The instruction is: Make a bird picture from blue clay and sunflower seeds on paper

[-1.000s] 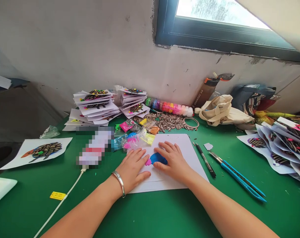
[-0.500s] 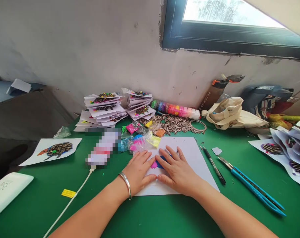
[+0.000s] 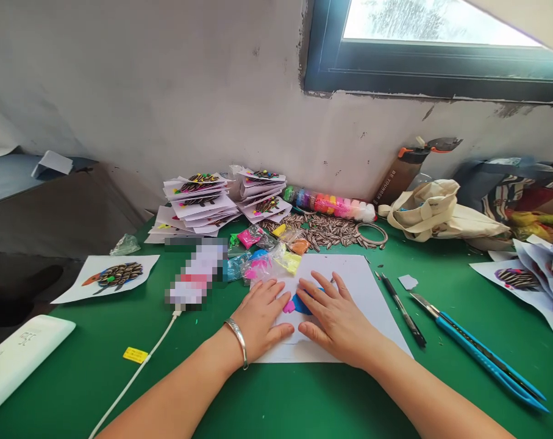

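Note:
A white paper sheet [image 3: 379, 311] lies on the green table, with a flattened blue clay shape [image 3: 301, 306] and a small pink clay piece [image 3: 288, 307] at the shape's left end. My right hand [image 3: 335, 320] rests on the sheet, fingers spread across the blue clay and hiding much of it. Flat on the sheet's left side is my left hand [image 3: 258, 320], its fingers stretched out and the index fingertip close beside the pink piece. Neither hand grasps anything. My left wrist wears a silver bangle [image 3: 237, 341].
Clay packets [image 3: 262, 265] and sunflower seeds [image 3: 326, 231] lie behind the sheet. To the right are a pen [image 3: 404, 310] and a blue utility knife [image 3: 480, 353]. At left are a finished seed picture [image 3: 116, 277], a white cable [image 3: 134, 378] and a power bank [image 3: 24, 360].
The whole view has shifted slightly. My right hand has eased a little away from the left, so slightly more of the blue and pink clay shows. Both hands stay flat on the sheet.

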